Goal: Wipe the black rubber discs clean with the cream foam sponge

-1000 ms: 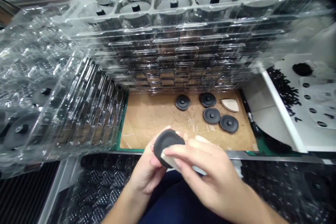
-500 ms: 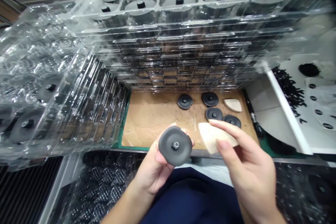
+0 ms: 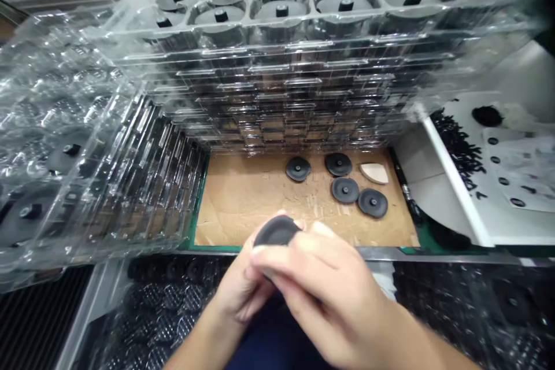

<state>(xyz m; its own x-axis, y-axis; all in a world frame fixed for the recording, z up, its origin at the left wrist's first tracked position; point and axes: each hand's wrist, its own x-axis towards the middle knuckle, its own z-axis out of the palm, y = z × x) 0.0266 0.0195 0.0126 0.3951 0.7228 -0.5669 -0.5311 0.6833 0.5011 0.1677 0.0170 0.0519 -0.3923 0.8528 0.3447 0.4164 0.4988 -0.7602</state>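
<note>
Closed around the edge of a dark grey, dished rubber-like disc [image 3: 277,230], my left hand [image 3: 236,289] holds it tilted above the front edge of the cardboard. My right hand [image 3: 329,289] is closed against that disc, its fingers curled across the near side and covering the disc's central stud. The cream wedge-shaped sponge in the right hand is hidden behind its fingers now. Beyond the hands, several similar discs [image 3: 345,190] lie studs up on the cardboard [image 3: 243,196]. Another cream wedge-shaped sponge [image 3: 374,173] rests to their right.
Tall stacks of clear plastic trays [image 3: 277,63] with discs in their pockets stand behind and at the left. To the right, a white partition [image 3: 455,179] borders a pile of small black parts [image 3: 457,144]. A dark pen-like tool [image 3: 405,188] lies along the cardboard's right edge.
My right hand has moved left with the cream wedge-shaped sponge, from beside the disc onto it. The disc has tilted in my left hand. The view has shifted slightly.
</note>
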